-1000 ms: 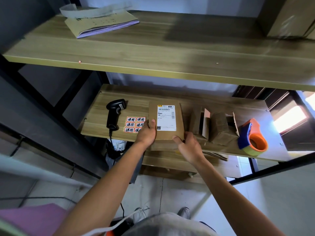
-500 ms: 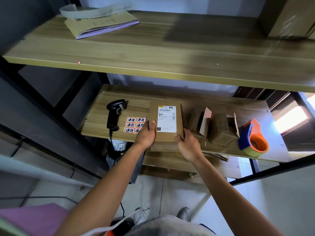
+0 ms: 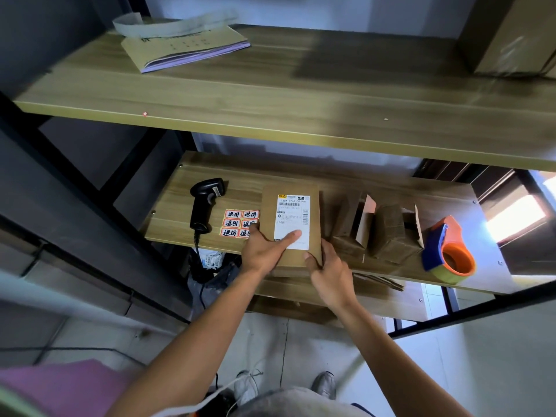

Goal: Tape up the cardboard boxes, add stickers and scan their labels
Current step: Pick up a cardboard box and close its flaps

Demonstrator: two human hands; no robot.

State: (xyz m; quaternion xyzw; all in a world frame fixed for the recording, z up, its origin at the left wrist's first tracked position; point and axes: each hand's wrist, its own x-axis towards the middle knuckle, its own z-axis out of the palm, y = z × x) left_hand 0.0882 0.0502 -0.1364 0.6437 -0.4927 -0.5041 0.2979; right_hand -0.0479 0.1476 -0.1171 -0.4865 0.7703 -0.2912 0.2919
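Note:
A flat cardboard box (image 3: pixel 314 224) with a white shipping label (image 3: pixel 293 213) lies on the lower wooden shelf (image 3: pixel 391 188). My left hand (image 3: pixel 264 249) grips its near left corner, thumb pressed across the label's bottom edge. My right hand (image 3: pixel 326 270) holds the near right corner. A black barcode scanner (image 3: pixel 204 204) lies to the left. A sheet of orange stickers (image 3: pixel 237 222) sits between scanner and box, partly hidden by my left hand. An orange and blue tape dispenser (image 3: pixel 449 251) rests at the shelf's right end.
Two small unsealed cardboard boxes (image 3: pixel 350 227) (image 3: pixel 394 233) stand right of the labelled box. The upper shelf (image 3: pixel 270 94) overhangs, carrying a booklet (image 3: pixel 183 45) and a large box (image 3: pixel 511 34). The scanner's cable (image 3: pixel 200 284) hangs below the shelf edge.
My left thumb has slid from the box's left edge onto the bottom of the label. The box and my right hand have barely moved.

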